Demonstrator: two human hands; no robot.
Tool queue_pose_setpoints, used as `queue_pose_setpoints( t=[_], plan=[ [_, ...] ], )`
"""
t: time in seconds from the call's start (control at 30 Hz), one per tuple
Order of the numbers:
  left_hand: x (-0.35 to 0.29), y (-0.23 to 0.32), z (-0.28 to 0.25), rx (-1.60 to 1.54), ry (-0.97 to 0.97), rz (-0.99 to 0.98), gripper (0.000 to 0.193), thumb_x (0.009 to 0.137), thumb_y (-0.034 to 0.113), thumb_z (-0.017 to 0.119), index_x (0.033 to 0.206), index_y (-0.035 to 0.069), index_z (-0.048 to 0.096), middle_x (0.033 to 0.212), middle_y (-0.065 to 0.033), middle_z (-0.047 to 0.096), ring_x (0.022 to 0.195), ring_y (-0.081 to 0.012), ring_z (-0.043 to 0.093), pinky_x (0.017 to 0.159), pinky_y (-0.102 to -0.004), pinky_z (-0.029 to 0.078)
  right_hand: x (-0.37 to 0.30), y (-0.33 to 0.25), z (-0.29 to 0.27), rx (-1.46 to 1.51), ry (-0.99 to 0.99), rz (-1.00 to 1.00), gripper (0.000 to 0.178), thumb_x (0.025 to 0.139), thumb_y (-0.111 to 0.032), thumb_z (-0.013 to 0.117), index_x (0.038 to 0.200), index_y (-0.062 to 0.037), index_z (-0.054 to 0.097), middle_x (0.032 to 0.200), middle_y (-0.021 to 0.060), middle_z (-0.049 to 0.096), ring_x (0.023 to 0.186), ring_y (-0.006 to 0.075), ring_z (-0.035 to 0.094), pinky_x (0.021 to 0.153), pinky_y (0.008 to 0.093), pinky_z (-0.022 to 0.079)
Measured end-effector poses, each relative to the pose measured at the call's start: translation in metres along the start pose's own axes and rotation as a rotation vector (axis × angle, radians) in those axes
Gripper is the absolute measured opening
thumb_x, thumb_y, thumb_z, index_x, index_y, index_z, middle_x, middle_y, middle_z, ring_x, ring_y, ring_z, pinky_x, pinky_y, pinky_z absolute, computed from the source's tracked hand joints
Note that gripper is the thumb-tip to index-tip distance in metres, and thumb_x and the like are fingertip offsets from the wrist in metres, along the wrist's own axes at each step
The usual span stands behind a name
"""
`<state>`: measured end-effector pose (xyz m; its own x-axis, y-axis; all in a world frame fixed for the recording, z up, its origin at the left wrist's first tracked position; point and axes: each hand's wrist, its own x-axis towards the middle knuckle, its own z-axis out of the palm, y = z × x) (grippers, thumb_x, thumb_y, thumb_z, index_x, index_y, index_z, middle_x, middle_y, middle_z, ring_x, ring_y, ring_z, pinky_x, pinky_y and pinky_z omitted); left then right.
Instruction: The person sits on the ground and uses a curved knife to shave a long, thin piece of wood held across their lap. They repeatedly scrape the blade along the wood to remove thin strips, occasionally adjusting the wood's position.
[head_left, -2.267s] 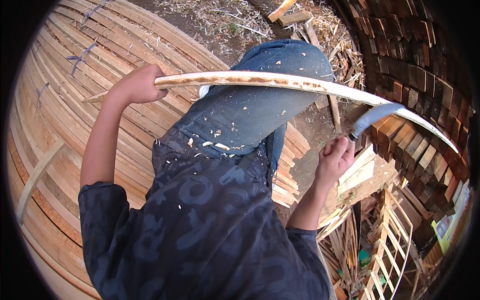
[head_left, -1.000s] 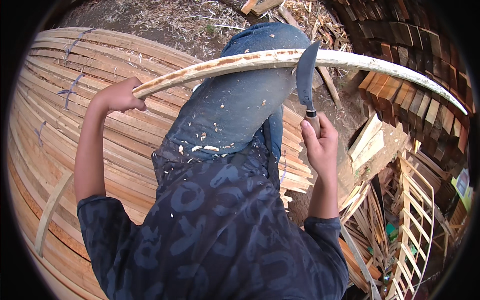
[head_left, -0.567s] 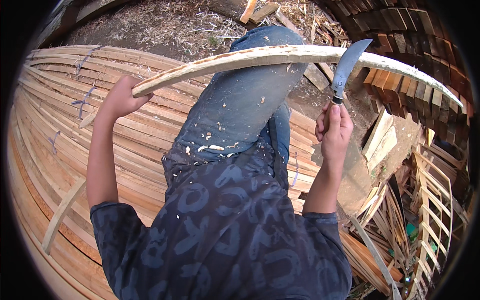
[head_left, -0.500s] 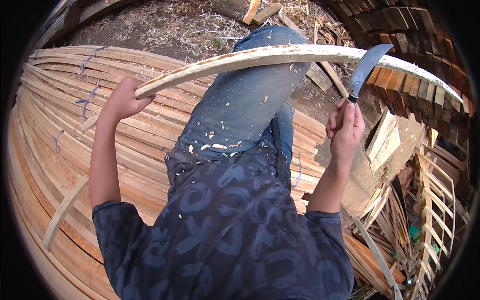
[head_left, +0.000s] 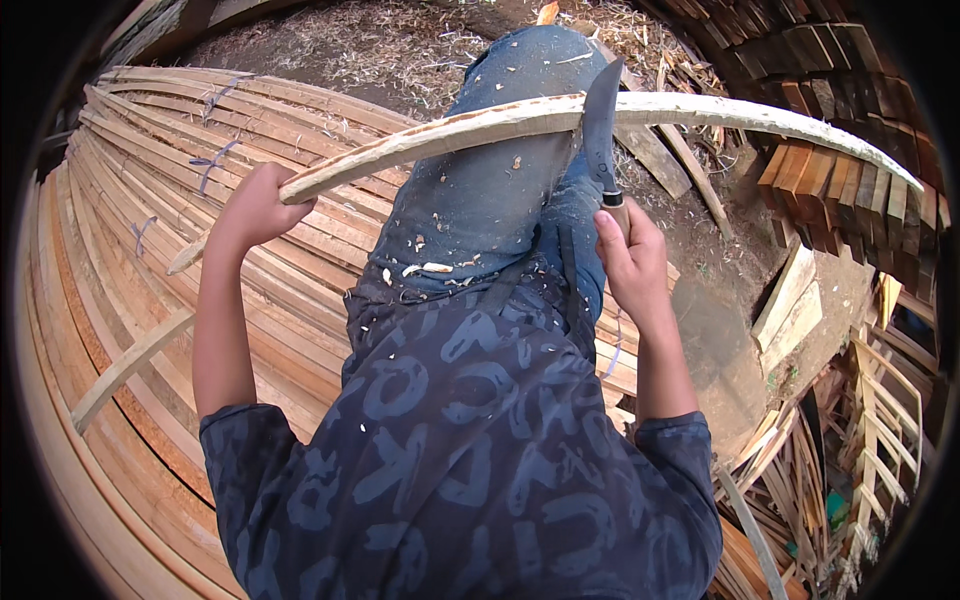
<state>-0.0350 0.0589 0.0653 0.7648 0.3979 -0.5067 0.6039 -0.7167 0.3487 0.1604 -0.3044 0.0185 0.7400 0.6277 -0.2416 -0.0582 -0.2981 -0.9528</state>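
My left hand (head_left: 258, 207) is closed round a long pale strip of wood (head_left: 480, 128) near its left end. The strip lies across my raised thigh and reaches far to the right, its upper edge rough and whitish. In my right hand (head_left: 635, 255) is a knife (head_left: 600, 130) with a broad, curved dark blade and a wooden handle. The blade points away from me and crosses the strip just right of my knee, apparently against it. Small wood shavings (head_left: 428, 268) lie on my jeans and lap.
Under and left of me lie long sawn wood strips (head_left: 300, 290), some tied with purplish string (head_left: 212, 165). Stacked wood blocks (head_left: 840, 190) stand at the far right. A slatted wooden frame (head_left: 880, 430) and loose offcuts are at the lower right. Shavings cover the ground (head_left: 370, 55) ahead.
My right hand has brought the knife leftward along the strip, from near its right part to beside my knee. My left hand keeps its hold, shifted slightly in view.
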Motion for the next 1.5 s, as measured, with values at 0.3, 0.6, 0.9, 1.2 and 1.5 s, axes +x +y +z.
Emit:
queue_pose_setpoints(
  t=[0.3, 0.6, 0.9, 1.2, 1.5],
  plan=[
    [-0.027, 0.003, 0.014, -0.048, 0.004, -0.072, 0.020, 0.064, 0.015, 0.063, 0.068, -0.004, 0.062, 0.057, -0.0202, 0.055, 0.050, -0.0294, 0.052, 0.054, -0.0381, 0.042, -0.021, -0.013, 0.016, -0.003, -0.154, -0.012, 0.022, 0.095, -0.022, 0.056, 0.089, -0.0014, 0.050, 0.059, 0.0013, 0.049, 0.052, 0.0104, 0.048, 0.049, 0.0254, 0.036],
    [-0.002, 0.006, 0.018, -0.031, 0.020, -0.013, 0.020, 0.065, 0.014, 0.059, 0.065, -0.005, 0.054, 0.053, -0.0197, 0.047, 0.047, -0.0287, 0.043, 0.052, -0.0386, 0.039, -0.004, -0.014, -0.010, 0.260, 0.084, 0.047, 0.014, 0.099, -0.018, 0.047, 0.095, -0.0036, 0.047, 0.059, -0.0018, 0.044, 0.046, 0.0041, 0.040, 0.042, 0.0192, 0.032],
    [0.013, 0.003, 0.017, -0.014, 0.045, 0.004, 0.020, 0.064, 0.015, 0.059, 0.065, -0.004, 0.056, 0.057, -0.0230, 0.050, 0.052, -0.0378, 0.049, 0.052, -0.0396, 0.041, 0.011, -0.013, -0.018, 0.379, 0.147, 0.042, 0.014, 0.097, -0.015, 0.051, 0.098, -0.0022, 0.047, 0.061, -0.0009, 0.048, 0.051, 0.0067, 0.045, 0.048, 0.0225, 0.037],
    [0.029, -0.002, 0.023, -0.010, 0.052, 0.034, 0.020, 0.063, 0.015, 0.059, 0.064, -0.004, 0.054, 0.058, -0.0232, 0.051, 0.052, -0.0388, 0.049, 0.052, -0.0408, 0.040, 0.028, -0.020, -0.005, 0.450, 0.475, -0.024, 0.019, 0.102, -0.021, 0.037, 0.091, -0.0061, 0.044, 0.055, 0.0000, 0.040, 0.047, 0.0053, 0.040, 0.037, 0.0195, 0.031],
    [0.038, -0.002, 0.019, 0.021, 0.042, 0.016, 0.021, 0.063, 0.016, 0.062, 0.064, -0.004, 0.054, 0.059, -0.0234, 0.051, 0.055, -0.0407, 0.050, 0.053, -0.0419, 0.041, 0.024, -0.020, 0.003, -0.038, 0.061, 0.170, 0.018, 0.097, -0.021, 0.052, 0.087, -0.0060, 0.048, 0.059, 0.0035, 0.047, 0.047, 0.0074, 0.042, 0.044, 0.0208, 0.033]
  ],
)
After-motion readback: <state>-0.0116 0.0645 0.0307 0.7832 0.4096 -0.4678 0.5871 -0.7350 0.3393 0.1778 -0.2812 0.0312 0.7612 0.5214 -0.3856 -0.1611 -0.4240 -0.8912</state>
